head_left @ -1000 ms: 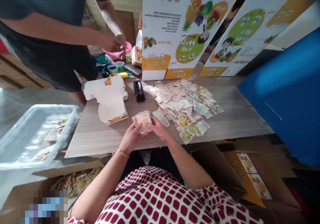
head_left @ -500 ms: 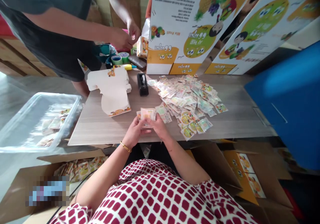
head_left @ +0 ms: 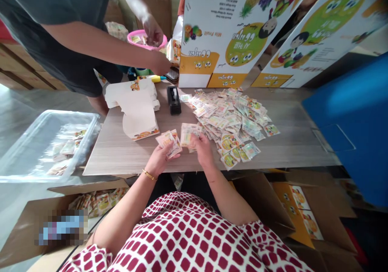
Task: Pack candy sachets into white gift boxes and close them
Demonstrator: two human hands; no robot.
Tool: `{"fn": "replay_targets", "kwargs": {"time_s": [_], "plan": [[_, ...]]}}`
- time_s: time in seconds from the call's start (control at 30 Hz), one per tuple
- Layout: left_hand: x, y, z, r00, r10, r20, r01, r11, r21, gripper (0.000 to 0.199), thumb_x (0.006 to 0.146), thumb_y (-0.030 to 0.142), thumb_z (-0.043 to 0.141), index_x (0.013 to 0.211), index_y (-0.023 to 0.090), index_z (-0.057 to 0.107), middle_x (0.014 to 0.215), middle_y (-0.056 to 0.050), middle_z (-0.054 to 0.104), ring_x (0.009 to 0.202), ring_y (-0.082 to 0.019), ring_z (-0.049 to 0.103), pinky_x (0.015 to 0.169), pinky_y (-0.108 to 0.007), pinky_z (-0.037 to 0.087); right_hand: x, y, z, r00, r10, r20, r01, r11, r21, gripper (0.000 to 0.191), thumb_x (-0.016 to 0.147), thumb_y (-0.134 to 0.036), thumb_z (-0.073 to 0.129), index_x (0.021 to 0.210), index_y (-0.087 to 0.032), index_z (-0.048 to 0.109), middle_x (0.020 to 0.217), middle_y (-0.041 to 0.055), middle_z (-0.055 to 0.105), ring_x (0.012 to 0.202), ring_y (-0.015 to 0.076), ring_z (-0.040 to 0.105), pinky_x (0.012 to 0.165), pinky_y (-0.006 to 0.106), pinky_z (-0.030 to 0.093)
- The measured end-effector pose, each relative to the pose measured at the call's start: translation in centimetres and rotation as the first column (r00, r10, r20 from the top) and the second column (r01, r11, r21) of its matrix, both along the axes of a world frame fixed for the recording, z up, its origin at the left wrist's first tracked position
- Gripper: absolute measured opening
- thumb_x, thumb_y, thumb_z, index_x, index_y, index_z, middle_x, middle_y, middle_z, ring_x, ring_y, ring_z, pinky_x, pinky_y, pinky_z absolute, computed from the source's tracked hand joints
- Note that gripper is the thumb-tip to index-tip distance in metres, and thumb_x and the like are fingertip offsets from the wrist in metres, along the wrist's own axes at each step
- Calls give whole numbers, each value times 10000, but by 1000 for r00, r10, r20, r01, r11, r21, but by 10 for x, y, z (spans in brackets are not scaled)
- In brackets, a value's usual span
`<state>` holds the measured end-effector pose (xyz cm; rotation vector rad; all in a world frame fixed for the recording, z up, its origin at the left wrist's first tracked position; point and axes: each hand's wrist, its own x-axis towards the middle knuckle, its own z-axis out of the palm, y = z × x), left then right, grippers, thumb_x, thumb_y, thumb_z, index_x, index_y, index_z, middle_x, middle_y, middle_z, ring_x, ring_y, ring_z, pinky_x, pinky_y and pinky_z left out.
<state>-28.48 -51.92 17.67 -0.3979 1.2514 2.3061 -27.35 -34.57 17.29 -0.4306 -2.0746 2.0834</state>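
Note:
Several small printed packets are fanned out in my left hand, its thumb pressed on top of them. My right hand pinches more packets just to the right, over the table near its front edge. A gap separates the two held bunches. Beyond my right hand a large loose pile of packets spreads over the table, with some green and yellow ones at its near side.
On the table lie flat white cartons and a black tape dispenser. Big printed boxes stand behind. A clear bin is at left. Another person's hands work at a pink basket.
My hands have moved apart, each now with packets, where before they met around one bunch. The other person's hands have separated, and the pink basket shows more.

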Motion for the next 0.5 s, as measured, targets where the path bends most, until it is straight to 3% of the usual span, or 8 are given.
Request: {"fn": "replay_targets", "kwargs": {"time_s": [0.07,0.13,0.2,0.3,0.4,0.5], "plan": [[-3,0,-2,1000,5,19,-4,998,-56,388,787,267,854,1126,142,712,1078,-102,765,792,-176,749,556,-220,603,-1,2,5,998,58,-5,-58,988,-141,407,875,-571,622,1099,-235,669,1066,55,749,1043,262,705,932,404,580],[-3,2,-5,1000,8,16,-7,998,-68,389,781,291,863,1106,144,710,1049,-100,770,765,-164,740,534,-194,574,0,-2,10,986,167,-22,-168,967,-193,411,867,-545,656,1132,-232,677,1074,58,751,1041,268,710,938,413,585],[-1,7,-5,1000,9,-9,-9,999,-40,372,834,365,815,1124,161,701,1063,-100,773,812,-180,747,590,-217,598,3,-10,12,975,221,-29,-223,970,-102,366,873,-504,671,1109,-226,693,1100,62,742,1057,262,700,982,416,569],[3,14,-1,999,-15,-43,17,999,40,391,949,499,652,1185,191,694,1146,-102,764,978,-228,748,758,-300,640,6,-24,9,988,154,3,-153,984,96,336,903,-465,620,1135,-230,682,1200,70,702,1118,255,664,1021,417,552],[6,17,3,998,-35,-51,40,995,91,395,984,498,594,1246,216,683,1228,-88,745,1095,-247,724,857,-334,632,7,-37,-3,994,94,45,-100,984,145,455,947,-452,557,1358,-257,570,1339,88,637,1228,268,617,1029,434,555],[7,16,3,999,-43,-25,45,997,67,452,974,553,582,1287,238,670,1286,-83,724,1156,-258,702,894,-344,620,8,-45,-17,992,129,16,-129,966,222,544,989,-429,512,1502,-262,447,1477,107,555,1401,274,500,1158,460,454]]}}
